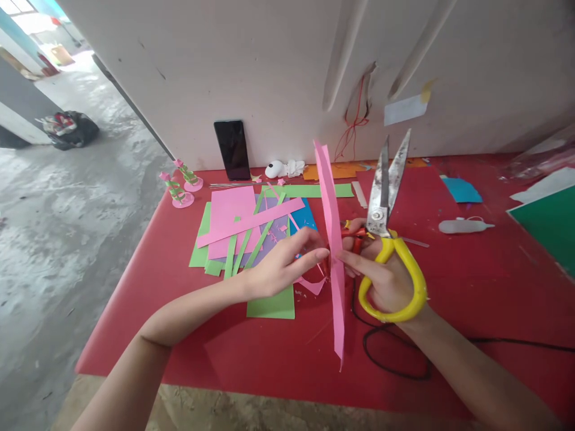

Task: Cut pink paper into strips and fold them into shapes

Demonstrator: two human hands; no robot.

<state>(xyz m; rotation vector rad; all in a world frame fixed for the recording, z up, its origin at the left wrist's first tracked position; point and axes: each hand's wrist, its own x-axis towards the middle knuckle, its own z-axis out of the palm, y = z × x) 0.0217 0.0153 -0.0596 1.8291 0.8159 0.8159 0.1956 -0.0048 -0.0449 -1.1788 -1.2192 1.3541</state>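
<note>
A folded pink paper strip (333,221) stands upright between my two hands, with a crease down its length. My left hand (283,263) comes from the left, its thumb and bent fingers closed at the strip's left edge. From the other side, my right hand (389,278) presses fingertips against the strip. Yellow-handled scissors (378,218) hang on that same hand, blades up and slightly apart. Behind the right fingers lies a red tool (357,242), mostly hidden. Beneath the left hand are pink sheets (231,209), green strips (242,248) and a green sheet (272,304).
Two small pink paper flowers on round bases (182,202) stand at the table's left edge. A phone (232,149) leans on the wall. To the right lie a squeeze bottle (465,225), a blue paper piece (462,190) and a green sheet (545,221). A black cord (395,374) loops near my right wrist.
</note>
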